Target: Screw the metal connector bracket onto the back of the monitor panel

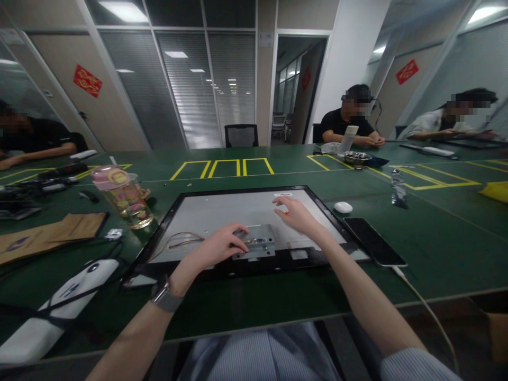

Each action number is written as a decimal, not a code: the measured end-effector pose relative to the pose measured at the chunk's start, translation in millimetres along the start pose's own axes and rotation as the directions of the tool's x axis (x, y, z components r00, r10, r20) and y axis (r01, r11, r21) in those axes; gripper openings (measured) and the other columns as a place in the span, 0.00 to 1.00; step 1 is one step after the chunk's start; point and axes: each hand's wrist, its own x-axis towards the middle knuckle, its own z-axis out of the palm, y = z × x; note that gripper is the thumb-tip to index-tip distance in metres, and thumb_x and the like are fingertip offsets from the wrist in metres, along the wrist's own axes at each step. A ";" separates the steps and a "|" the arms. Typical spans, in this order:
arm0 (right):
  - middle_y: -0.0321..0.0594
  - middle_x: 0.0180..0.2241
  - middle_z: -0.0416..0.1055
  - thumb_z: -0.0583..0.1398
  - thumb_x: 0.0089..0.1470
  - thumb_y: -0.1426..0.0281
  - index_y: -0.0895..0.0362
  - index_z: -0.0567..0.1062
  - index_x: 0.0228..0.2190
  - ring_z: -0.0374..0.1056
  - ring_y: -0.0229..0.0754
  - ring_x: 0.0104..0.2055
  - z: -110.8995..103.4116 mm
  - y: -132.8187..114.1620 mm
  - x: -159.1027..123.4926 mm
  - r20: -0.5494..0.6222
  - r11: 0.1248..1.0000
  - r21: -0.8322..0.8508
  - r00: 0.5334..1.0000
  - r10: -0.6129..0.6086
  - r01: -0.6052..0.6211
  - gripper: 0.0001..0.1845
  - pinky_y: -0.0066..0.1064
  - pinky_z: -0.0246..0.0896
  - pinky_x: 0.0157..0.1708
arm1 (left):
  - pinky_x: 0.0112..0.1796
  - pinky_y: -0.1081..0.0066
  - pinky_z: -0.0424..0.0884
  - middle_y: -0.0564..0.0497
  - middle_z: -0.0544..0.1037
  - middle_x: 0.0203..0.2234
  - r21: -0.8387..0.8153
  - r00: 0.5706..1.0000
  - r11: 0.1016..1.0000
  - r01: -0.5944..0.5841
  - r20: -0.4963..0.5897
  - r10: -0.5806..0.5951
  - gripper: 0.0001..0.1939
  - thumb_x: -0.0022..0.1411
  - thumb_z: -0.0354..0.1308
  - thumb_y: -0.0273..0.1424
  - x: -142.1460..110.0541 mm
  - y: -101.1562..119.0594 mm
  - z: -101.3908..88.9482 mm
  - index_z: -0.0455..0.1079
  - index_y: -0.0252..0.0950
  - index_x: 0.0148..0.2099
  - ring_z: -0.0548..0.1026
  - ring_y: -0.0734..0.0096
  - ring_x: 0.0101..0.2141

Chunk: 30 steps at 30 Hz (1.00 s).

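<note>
A flat display panel (238, 207) with a black frame and grey back lies before me on the green table. On its near part sits a metal bracket (262, 233) carrying a row of ports, one of them blue. My left hand (220, 244) is curled around the bracket's left end, thumb at the near side and fingers at the far side. Above the panel, to the right of the bracket, my right hand (297, 214) has its fingers apart. A tiny orange spot shows beside it, too small to name. Thin cables (180, 238) run left from the bracket.
Left are a drink cup (123, 196), a brown paper bag (51, 235) and a white device (63, 307) with a black strap. A phone (375, 241) on a cable and a white case (343, 207) lie right. Several people sit across the table, near a metal bowl (357, 157).
</note>
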 end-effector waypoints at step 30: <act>0.47 0.41 0.74 0.57 0.58 0.72 0.57 0.72 0.45 0.71 0.49 0.44 -1.6 -2.0 -1.2 0.063 0.998 -0.051 0.997 0.039 -0.035 0.13 0.39 0.62 0.44 | 0.39 0.71 0.69 0.50 0.79 0.32 -0.196 0.978 0.977 0.087 -0.171 -0.122 0.05 0.58 0.59 0.29 1.4 3.8 -12.4 0.77 0.35 0.35 0.76 0.72 0.33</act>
